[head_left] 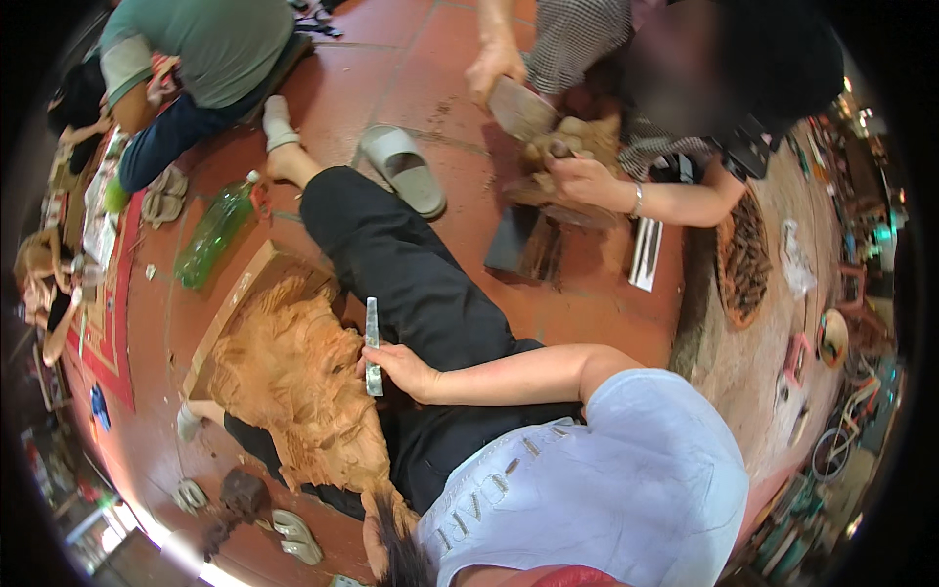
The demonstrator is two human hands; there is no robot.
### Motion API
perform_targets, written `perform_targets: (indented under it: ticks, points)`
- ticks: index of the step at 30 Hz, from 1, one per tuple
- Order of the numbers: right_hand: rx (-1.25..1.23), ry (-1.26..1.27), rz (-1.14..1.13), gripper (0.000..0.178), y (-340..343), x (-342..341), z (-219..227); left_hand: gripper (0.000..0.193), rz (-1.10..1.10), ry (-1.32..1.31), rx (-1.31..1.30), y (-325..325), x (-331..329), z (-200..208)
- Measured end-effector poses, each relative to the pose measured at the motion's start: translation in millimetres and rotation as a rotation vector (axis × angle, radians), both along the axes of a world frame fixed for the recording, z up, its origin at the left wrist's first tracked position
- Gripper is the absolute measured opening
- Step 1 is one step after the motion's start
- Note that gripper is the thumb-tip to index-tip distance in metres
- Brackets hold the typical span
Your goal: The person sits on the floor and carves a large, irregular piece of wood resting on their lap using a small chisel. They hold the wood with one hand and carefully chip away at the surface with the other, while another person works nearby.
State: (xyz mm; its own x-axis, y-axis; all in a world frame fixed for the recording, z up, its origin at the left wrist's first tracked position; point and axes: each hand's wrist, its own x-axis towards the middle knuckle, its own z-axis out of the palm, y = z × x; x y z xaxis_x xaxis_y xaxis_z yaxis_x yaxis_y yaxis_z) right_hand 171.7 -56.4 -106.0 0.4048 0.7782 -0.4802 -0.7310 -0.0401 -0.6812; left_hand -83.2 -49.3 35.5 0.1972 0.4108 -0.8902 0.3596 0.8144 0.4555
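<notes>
Saw, with directions read from the middle of the view, a grey slipper [406, 171] on the red tiled floor [367, 88] at eleven o'clock and a person in a green shirt [235, 54] bent over beyond ten. Found a green bottle [215, 235] on its side between nine and ten, a red mat [119, 328] at nine and a pale sandal [295, 536] at seven. Noted a co-worker at one o'clock, one hand [496, 68] on a flat mallet [521, 110], the other [587, 184] low by the lumpy wood. Spotted a dark block [511, 240] below them, a shiny strip [645, 254] between two and three, and a heap of brown pieces [746, 256] farther out. Saw black trousers [396, 240] running close along the upper right of the carved wood [293, 362], with dark hair [399, 543] across its bottom end.

Noticed dark lettering on the pale shirt [626, 470] near five o'clock.

Located the carved wood between eight and nine, relief face up, near the legs. Saw the right hand [406, 373] closed around a flat metal tool [372, 328] held roughly upright at the carving's three o'clock edge. Could not find the left hand, nor tell how open.
</notes>
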Motion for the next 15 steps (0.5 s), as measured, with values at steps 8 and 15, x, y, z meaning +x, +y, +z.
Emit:
perform_targets:
  ticks: [8,15]
  points:
    - [0.016,0.034,0.002,0.041,-4.9,12.7,14.5,0.065,0.142,-0.305,-0.109,9.8,-80.2,-31.8]
    - [0.06,0.07,0.048,0.042,35.2,55.8,1.8,0.067,0.14,-0.412,-0.112,12.7,-27.3,-44.2]
